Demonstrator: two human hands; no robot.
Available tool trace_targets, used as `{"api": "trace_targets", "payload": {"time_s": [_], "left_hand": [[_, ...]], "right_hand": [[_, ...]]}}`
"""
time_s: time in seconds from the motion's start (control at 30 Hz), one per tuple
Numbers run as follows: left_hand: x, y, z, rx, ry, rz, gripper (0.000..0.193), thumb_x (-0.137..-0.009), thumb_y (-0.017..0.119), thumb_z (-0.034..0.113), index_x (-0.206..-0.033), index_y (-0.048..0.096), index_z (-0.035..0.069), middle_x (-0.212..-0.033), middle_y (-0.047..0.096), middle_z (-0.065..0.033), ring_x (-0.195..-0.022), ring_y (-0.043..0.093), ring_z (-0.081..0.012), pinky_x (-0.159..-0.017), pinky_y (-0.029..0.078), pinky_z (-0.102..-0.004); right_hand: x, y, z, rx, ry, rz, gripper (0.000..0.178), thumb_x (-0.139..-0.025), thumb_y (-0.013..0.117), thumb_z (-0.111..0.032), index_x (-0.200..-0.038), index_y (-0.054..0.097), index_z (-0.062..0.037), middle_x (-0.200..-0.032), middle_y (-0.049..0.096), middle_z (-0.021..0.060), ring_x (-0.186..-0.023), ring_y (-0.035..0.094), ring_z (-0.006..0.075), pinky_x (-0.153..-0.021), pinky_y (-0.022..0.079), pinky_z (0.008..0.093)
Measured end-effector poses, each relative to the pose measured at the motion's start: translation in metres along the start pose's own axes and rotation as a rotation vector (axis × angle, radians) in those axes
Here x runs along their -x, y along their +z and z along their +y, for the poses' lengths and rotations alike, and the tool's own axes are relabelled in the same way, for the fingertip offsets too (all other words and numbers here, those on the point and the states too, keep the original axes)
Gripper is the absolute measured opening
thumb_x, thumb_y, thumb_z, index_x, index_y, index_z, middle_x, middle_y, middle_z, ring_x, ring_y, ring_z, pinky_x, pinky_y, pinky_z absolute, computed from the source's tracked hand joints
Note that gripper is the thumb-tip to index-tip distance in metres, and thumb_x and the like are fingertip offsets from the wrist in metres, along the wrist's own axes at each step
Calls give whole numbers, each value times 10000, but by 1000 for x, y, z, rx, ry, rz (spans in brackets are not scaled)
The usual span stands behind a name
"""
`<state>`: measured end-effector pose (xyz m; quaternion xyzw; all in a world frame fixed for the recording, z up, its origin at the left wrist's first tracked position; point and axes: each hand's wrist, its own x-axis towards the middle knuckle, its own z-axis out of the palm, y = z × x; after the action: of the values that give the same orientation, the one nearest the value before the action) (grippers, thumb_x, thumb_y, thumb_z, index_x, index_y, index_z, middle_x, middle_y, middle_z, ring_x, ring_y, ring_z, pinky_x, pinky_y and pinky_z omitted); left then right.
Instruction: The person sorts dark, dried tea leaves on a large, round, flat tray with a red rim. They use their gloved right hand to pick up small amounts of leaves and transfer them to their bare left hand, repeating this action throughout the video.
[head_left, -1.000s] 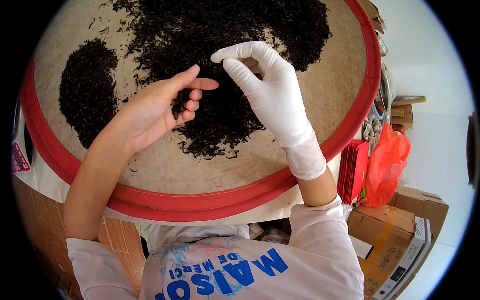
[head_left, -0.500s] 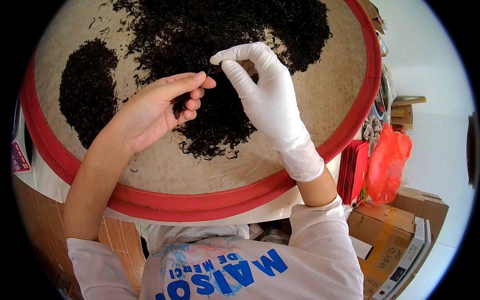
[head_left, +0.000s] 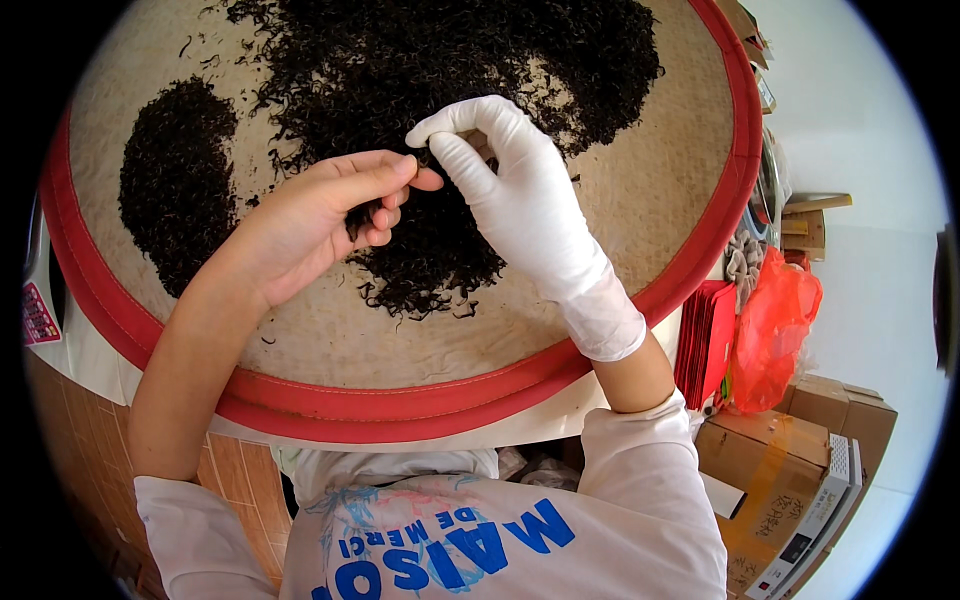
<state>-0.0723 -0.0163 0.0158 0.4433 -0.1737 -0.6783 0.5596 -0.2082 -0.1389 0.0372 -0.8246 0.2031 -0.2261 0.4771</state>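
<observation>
Since the earlier frame the bare left hand has been drawn closer to the white-gloved right hand, until their fingertips almost meet at mid-frame. A tuft of dark, wiry dried tea leaves is cupped in the left, while the right is pinched, on what cannot be told. Picking is best done strand by strand over the big heap on the round woven tray with the red rim, clear of the small pile at upper left.

Off to the right there's an orange plastic bag hanging just beside a red folder stack, with taped cardboard boxes nearer. Brick-tiled floor shows near left.
</observation>
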Motion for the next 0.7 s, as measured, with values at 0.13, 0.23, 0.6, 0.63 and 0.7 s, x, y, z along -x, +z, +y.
{"api": "trace_targets", "payload": {"time_s": [0.13,0.23,0.6,0.63,0.7], "left_hand": [[0,1,0,55,12,-9,243,-977,518,241,-1023,604,18,-738,482,52,-635,441,-36,-565,384,-167],[1,1,0,57,26,-4,247,-979,512,248,-1016,600,20,-740,484,50,-632,443,-36,-563,390,-171],[0,-6,-4,148,-20,73,317,-996,439,288,-1036,585,10,-857,546,-16,-765,525,-87,-695,483,-225],[0,-6,-5,168,-14,66,310,-996,436,283,-1037,578,10,-871,557,-24,-781,538,-98,-709,490,-232],[1,-5,-5,208,-6,51,298,-995,429,271,-1040,564,10,-901,578,-41,-814,564,-119,-737,505,-245]], "right_hand": [[-1,0,-6,-180,132,-66,51,-908,567,-35,-928,599,0,-890,619,67,-783,608,121,-721,506,256],[0,0,-5,-182,107,-75,98,-928,563,-76,-972,619,-10,-914,645,36,-805,593,88,-752,493,240],[0,1,-5,-143,-64,-89,76,-867,630,-31,-929,673,-39,-836,609,28,-704,587,90,-648,487,234],[1,2,-4,-45,-132,-96,116,-843,640,-15,-946,683,-46,-814,602,42,-698,599,123,-638,492,246],[-1,2,-1,82,-252,-95,155,-795,648,-2,-930,699,-59,-787,614,73,-701,612,182,-648,501,278]]}}
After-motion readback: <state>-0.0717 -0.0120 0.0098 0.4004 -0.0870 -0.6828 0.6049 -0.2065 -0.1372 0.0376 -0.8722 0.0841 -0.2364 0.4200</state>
